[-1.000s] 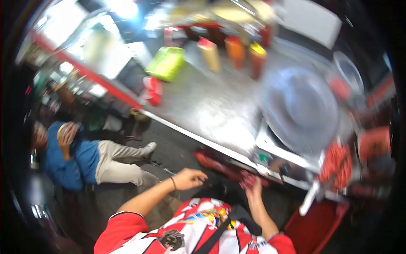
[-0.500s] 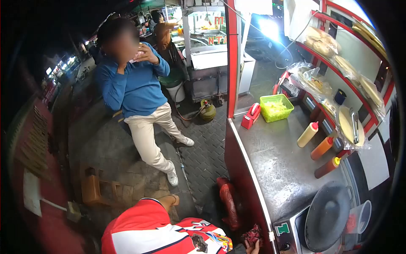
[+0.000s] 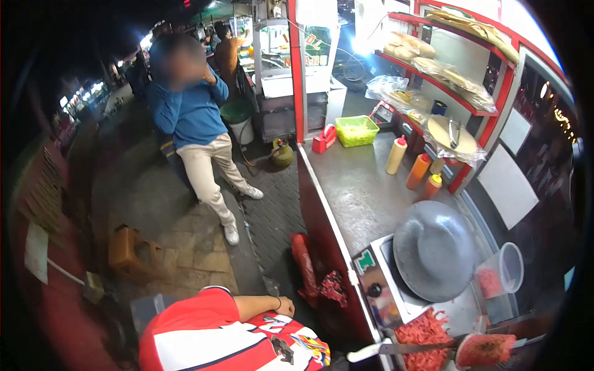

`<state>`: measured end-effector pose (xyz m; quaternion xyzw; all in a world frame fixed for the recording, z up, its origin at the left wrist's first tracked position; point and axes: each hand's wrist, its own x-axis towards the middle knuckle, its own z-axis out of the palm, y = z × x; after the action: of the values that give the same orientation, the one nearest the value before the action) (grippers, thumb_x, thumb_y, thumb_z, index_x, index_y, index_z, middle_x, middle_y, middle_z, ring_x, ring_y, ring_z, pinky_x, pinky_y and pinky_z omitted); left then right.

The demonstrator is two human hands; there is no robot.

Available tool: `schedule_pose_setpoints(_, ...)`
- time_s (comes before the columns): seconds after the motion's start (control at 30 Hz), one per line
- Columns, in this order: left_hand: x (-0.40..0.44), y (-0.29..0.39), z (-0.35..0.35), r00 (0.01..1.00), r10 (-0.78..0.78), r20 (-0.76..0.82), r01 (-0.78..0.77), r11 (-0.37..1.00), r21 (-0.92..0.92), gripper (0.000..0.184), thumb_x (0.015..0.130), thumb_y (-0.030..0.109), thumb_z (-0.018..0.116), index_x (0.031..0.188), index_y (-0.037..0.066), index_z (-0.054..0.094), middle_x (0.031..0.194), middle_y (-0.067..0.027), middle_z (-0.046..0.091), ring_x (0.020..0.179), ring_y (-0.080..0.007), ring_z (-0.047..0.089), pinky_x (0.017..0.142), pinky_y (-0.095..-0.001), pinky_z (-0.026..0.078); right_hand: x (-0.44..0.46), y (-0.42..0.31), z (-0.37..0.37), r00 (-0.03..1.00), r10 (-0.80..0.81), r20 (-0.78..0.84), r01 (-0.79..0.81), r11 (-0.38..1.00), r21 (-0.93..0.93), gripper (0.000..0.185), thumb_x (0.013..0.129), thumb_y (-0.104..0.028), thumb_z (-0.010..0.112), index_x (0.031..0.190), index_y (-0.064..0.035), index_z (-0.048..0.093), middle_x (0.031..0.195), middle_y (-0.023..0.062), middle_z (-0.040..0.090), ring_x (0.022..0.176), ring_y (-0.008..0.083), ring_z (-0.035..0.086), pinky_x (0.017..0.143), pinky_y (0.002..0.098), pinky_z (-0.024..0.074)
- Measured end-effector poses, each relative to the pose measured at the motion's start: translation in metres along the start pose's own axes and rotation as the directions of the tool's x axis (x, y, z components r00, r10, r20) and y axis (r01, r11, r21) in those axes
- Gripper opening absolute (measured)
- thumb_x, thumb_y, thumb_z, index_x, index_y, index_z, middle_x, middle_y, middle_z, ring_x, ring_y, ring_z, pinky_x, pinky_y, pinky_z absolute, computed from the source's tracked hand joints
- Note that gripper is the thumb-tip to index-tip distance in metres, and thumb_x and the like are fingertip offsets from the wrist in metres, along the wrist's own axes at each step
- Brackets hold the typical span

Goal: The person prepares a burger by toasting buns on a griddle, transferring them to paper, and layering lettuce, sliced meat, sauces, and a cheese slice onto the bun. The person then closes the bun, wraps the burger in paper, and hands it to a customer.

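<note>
My left hand (image 3: 285, 307), with a dark band at the wrist, rests against the front of my red and white shirt (image 3: 210, 337). Its fingers look curled in, with nothing visible in them. My right hand is out of view. A dark red patterned cloth (image 3: 333, 288) hangs by the cart's side, beside a long red wrapped bundle (image 3: 302, 263). On the cart, a white-handled knife (image 3: 369, 353) lies across shredded reddish meat (image 3: 423, 334). A block of meat (image 3: 486, 350) is by its blade. Above them is a dark domed pan (image 3: 433, 250) over a stove (image 3: 378, 290).
Sauce bottles (image 3: 396, 156), a green basket of shredded vegetable (image 3: 356, 132) and a red tape dispenser (image 3: 323, 140) stand on the counter (image 3: 346, 179). Flatbreads (image 3: 455, 136) lie on shelves. A clear tub (image 3: 508, 267) is at right. A person in blue (image 3: 198, 117) stands beyond a brown stool (image 3: 128, 250).
My view has swung right and down, bringing the meat and knife into sight. My right hand has let go of the dark red cloth and left the view. My left forearm shows more.
</note>
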<state>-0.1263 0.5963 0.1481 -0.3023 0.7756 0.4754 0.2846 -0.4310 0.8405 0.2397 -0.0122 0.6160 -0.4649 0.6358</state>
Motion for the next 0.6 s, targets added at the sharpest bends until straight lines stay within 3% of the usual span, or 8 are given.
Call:
schedule_pose_setpoints(0.1, -0.037, 0.12, -0.007, 0.986, -0.069, 0.154, 0.018, 0.95, 0.312, 0.032, 0.091, 0.035, 0.057, 0.111, 0.018, 0.074, 0.113, -0.0098, 0.073, 0.112, -0.0286, 0.066, 0.094, -0.0442, 0.052, -0.004, 0.014, -0.031, 1.0, -0.016, -0.018, 0.014, 0.993, -0.116, 0.035, 0.096, -0.035, 0.062, 0.115, -0.0062, 0.063, 0.085, 0.0043, 0.058, 0.075, 0.0181, 0.054, 0.068, 0.0345, 0.0468)
schedule_pose_setpoints(0.2, -0.011, 0.104, 0.031, 0.993, 0.103, 0.064, -0.121, 0.873, 0.473, 0.03, 0.093, 0.035, 0.055, 0.107, 0.016, 0.074, 0.111, -0.012, 0.073, 0.107, -0.0307, 0.068, 0.09, -0.047, 0.053, -0.014, 0.029, -0.054, 0.998, -0.038, -0.049, 0.028, 0.979, -0.203, 0.036, 0.096, -0.036, 0.061, 0.114, -0.0055, 0.063, 0.081, 0.0036, 0.057, 0.07, 0.0168, 0.053, 0.064, 0.0331, 0.046)
schedule_pose_setpoints(0.33, 0.005, 0.093, 0.039, 1.0, 0.024, -0.006, -0.021, 0.965, 0.26, 0.033, 0.094, 0.031, 0.052, 0.097, 0.007, 0.074, 0.1, -0.0203, 0.072, 0.099, -0.0366, 0.069, 0.087, -0.0478, 0.053, -0.039, 0.083, -0.094, 0.983, -0.13, -0.13, 0.093, 0.962, -0.258, 0.037, 0.098, -0.039, 0.06, 0.113, -0.0046, 0.062, 0.076, 0.0026, 0.056, 0.063, 0.0151, 0.051, 0.058, 0.0312, 0.045)
schedule_pose_setpoints(0.4, 0.033, 0.067, 0.039, 0.899, 0.282, 0.336, -0.353, 0.919, 0.174, 0.036, 0.093, 0.032, 0.053, 0.091, 0.002, 0.073, 0.097, -0.0232, 0.071, 0.095, -0.0395, 0.069, 0.085, -0.0479, 0.052, -0.045, 0.126, -0.107, 0.958, -0.204, -0.2, 0.145, 0.951, -0.275, 0.038, 0.098, -0.04, 0.059, 0.112, -0.0041, 0.062, 0.073, 0.0022, 0.055, 0.06, 0.0142, 0.051, 0.055, 0.0302, 0.0445)
schedule_pose_setpoints(0.43, 0.019, 0.082, 0.027, 0.854, 0.197, 0.482, -0.274, 0.957, 0.095, 0.037, 0.092, 0.035, 0.056, 0.096, 0.002, 0.074, 0.1, -0.022, 0.072, 0.094, -0.0364, 0.069, 0.087, -0.0447, 0.052, -0.054, 0.141, -0.102, 0.934, -0.252, -0.252, 0.181, 0.945, -0.272, 0.039, 0.099, -0.04, 0.059, 0.112, -0.0039, 0.062, 0.072, 0.0019, 0.055, 0.058, 0.0138, 0.05, 0.054, 0.0298, 0.0442)
schedule_pose_setpoints(0.47, 0.014, 0.077, 0.02, 0.852, 0.262, 0.452, -0.354, 0.926, 0.131, 0.039, 0.092, 0.035, 0.059, 0.106, 0.002, 0.073, 0.102, -0.0201, 0.073, 0.094, -0.03, 0.069, 0.09, -0.0408, 0.051, -0.057, 0.157, -0.098, 0.933, -0.074, -0.353, 0.039, 0.994, -0.106, 0.049, 0.098, -0.042, 0.06, 0.124, -0.0007, 0.06, 0.091, 0.0101, 0.066, 0.078, 0.0204, 0.064, 0.07, 0.0338, 0.0528)
schedule_pose_setpoints(0.53, 0.029, 0.076, 0.007, 0.844, 0.083, 0.531, -0.138, 0.988, 0.065, 0.035, 0.094, 0.032, 0.062, 0.115, 0.006, 0.071, 0.104, -0.0159, 0.073, 0.096, -0.0251, 0.068, 0.09, -0.038, 0.051, -0.085, 0.167, -0.08, 0.852, -0.184, -0.49, 0.131, 0.981, -0.141, 0.069, 0.096, -0.045, 0.061, 0.141, 0.0055, 0.048, 0.142, 0.0243, 0.052, 0.134, 0.0319, 0.049, 0.112, 0.0399, 0.0389)
schedule_pose_setpoints(0.6, 0.046, 0.085, -0.008, 0.829, 0.039, 0.558, -0.129, 0.984, 0.123, 0.035, 0.094, 0.032, 0.062, 0.115, 0.006, 0.071, 0.103, -0.0153, 0.073, 0.096, -0.025, 0.068, 0.089, -0.038, 0.052, -0.09, 0.204, -0.07, 0.801, -0.292, -0.522, 0.222, 0.956, -0.193, 0.064, 0.096, -0.045, 0.062, 0.134, 0.0053, 0.052, 0.137, 0.0217, 0.058, 0.127, 0.0309, 0.055, 0.108, 0.0401, 0.0433)
